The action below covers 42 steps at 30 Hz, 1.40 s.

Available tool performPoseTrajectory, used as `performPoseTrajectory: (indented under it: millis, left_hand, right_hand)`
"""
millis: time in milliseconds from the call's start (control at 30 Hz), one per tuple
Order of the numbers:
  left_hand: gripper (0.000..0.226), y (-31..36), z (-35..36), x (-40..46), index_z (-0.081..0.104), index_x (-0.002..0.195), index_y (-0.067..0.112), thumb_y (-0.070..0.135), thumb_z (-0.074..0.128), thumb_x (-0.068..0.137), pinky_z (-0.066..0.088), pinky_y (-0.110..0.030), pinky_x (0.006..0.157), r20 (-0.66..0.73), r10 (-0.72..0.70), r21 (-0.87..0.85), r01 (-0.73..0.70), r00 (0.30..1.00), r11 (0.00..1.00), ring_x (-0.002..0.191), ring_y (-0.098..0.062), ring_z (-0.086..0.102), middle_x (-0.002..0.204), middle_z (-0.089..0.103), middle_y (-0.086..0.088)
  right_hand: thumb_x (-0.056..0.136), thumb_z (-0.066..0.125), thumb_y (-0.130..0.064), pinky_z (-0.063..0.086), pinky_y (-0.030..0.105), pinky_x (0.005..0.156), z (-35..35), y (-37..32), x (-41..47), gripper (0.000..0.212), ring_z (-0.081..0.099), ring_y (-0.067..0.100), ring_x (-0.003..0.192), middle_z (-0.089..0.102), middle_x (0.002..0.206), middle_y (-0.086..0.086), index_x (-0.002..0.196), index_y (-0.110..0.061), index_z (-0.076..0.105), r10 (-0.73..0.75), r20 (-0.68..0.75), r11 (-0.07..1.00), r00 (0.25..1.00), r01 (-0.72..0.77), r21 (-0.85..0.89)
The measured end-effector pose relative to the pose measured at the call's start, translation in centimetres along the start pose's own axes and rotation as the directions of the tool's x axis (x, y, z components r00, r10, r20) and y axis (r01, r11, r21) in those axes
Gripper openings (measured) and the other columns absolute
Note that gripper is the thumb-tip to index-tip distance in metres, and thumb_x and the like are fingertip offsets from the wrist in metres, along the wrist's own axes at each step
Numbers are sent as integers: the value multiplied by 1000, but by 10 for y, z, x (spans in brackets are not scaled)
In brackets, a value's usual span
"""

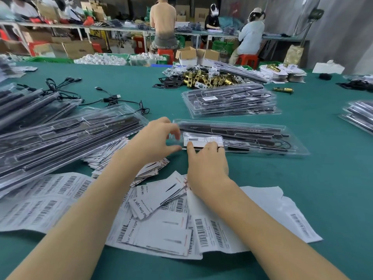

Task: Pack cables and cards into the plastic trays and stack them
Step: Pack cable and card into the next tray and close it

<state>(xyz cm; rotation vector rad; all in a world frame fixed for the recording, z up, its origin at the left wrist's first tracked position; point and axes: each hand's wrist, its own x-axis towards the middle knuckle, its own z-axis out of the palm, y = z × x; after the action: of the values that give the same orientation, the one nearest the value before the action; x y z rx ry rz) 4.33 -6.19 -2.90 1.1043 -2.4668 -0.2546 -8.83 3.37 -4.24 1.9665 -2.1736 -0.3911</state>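
A clear plastic tray (262, 138) holding black bars and a cable lies on the green table in front of me. A white card (203, 140) sits at the tray's left end. My right hand (205, 164) presses on the card's near edge with its fingers laid over it. My left hand (159, 138) hovers at the tray's left corner, fingers curled, thumb and fingertips close to the card's left edge. Loose printed cards (161, 196) lie under my forearms. Black USB cables (113, 99) lie loose at the back left.
A heap of filled trays (60, 138) is at my left and a neat stack of trays (230, 104) behind the working tray. Barcode label sheets (220, 231) cover the near table. Brass lock parts (205, 78) are piled farther back; several people work at a far bench.
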Motion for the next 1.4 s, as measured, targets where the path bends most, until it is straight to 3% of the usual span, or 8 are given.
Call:
performPoseTrajectory:
  millis: [300,500,767,933,1100,1233,1333,1400]
  left_hand:
    - [24,-4,9,1,70,97,20,34,82,82,56,-38,86,-24,-51,-30,50,998,998,84,-15,62,98,57,3]
    - [26,-3,9,0,70,99,20,36,81,82,56,-37,86,0,-59,-25,59,998,998,84,-15,61,98,55,5]
    - [29,-5,11,1,69,107,21,37,78,84,54,-40,90,45,-74,0,74,996,997,92,-16,60,106,49,6]
    - [30,-7,14,2,67,107,24,42,77,84,53,-39,91,65,-95,19,94,993,995,93,-16,58,111,43,7]
    - [27,-7,15,3,65,107,26,42,74,87,52,-38,92,109,-98,34,94,989,995,96,-16,56,110,42,8]
    - [28,-7,15,2,66,108,24,45,70,90,51,-37,92,125,-93,21,91,988,996,97,-17,57,115,46,4]
    - [32,-4,15,1,64,113,23,47,66,92,50,-39,94,154,-109,30,105,982,994,96,-19,59,115,40,6]
    - [34,-3,17,0,64,115,23,49,64,92,50,-39,93,155,-126,40,121,980,992,93,-19,59,114,38,6]
  right_hand:
    - [101,37,-19,36,42,105,-1,-6,0,48,42,41,123,33,138,23,148,-8,29,47,-43,990,998,-41,133]
    - [98,42,-26,32,44,94,0,-11,0,40,39,32,118,38,128,14,137,-15,42,97,-126,983,987,-76,168]
    - [90,49,-24,38,36,80,12,1,3,11,40,27,113,38,108,2,99,-19,46,64,-152,778,986,46,627]
    - [92,49,-28,42,36,84,20,8,4,32,42,23,112,45,115,1,120,-16,58,5,-213,789,977,127,601]
    - [89,49,-29,38,33,76,26,13,6,27,46,21,108,50,113,-1,112,-20,61,-45,-277,784,960,206,585]
    - [82,51,-30,53,30,71,20,20,11,32,60,12,78,66,83,-8,100,-29,78,66,-306,598,950,208,774]
    - [85,62,-32,53,28,68,20,30,20,14,62,6,70,68,68,-12,88,-28,75,191,-276,482,942,155,862]
    - [84,65,-35,49,29,65,24,37,24,12,62,10,76,64,73,-12,95,-33,70,247,-317,578,916,123,806]
